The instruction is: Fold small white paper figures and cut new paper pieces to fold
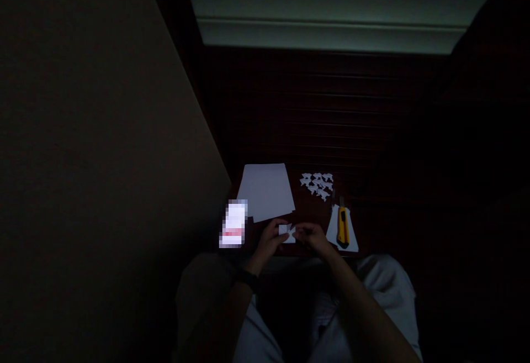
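Note:
A small piece of white paper (287, 231) is pinched between both of my hands over the near edge of a dark wooden table (308, 208). My left hand (270, 239) grips its left side with fingers closed. My right hand (313, 236) grips its right side, fingers also closed. A dark band sits on my left wrist. The room is very dim.
A stack of white paper sheets (267, 190) lies behind my hands. A cluster of several small folded paper shapes (317, 184) lies at the back right. A yellow utility knife (342, 226) rests on a white scrap at right. A bright blurred screen (233, 224) sits at left. A wall stands to the left.

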Available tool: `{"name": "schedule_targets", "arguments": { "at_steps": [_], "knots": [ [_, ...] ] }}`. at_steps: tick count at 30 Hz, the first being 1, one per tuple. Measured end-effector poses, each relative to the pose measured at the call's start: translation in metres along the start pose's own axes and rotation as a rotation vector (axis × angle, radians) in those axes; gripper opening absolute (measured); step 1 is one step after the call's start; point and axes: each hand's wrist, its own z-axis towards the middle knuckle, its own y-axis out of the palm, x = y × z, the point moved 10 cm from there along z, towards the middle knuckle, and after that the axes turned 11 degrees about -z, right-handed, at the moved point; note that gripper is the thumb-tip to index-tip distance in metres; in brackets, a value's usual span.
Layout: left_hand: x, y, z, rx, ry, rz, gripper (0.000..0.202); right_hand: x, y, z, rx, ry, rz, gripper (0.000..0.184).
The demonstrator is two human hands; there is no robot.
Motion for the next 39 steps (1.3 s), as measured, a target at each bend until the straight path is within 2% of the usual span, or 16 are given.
{"name": "schedule_targets", "arguments": {
  "at_steps": [9,16,22,25,32,39],
  "knots": [
    [-0.010,-0.004,0.004,-0.005,-0.049,-0.011,0.034,-0.004,0.007,0.000,-0.091,-0.032,-0.114,0.032],
    [-0.007,-0.001,0.004,-0.012,-0.052,0.013,0.035,-0.020,0.001,-0.001,-0.002,-0.182,-0.154,0.025],
    [0.001,0.000,0.002,0.007,0.018,0.052,0.036,-0.012,0.004,-0.003,-0.039,-0.080,-0.087,0.029],
    [0.001,0.000,0.002,0.005,0.021,0.067,0.035,-0.006,0.001,-0.002,0.004,-0.045,-0.047,0.031],
    [0.003,0.003,0.003,-0.028,0.049,0.048,0.038,0.002,-0.002,0.000,0.039,-0.032,-0.049,0.028],
    [0.004,0.001,0.002,-0.020,0.048,0.020,0.040,-0.006,-0.004,0.000,0.043,-0.119,-0.133,0.024]
  ]
}}
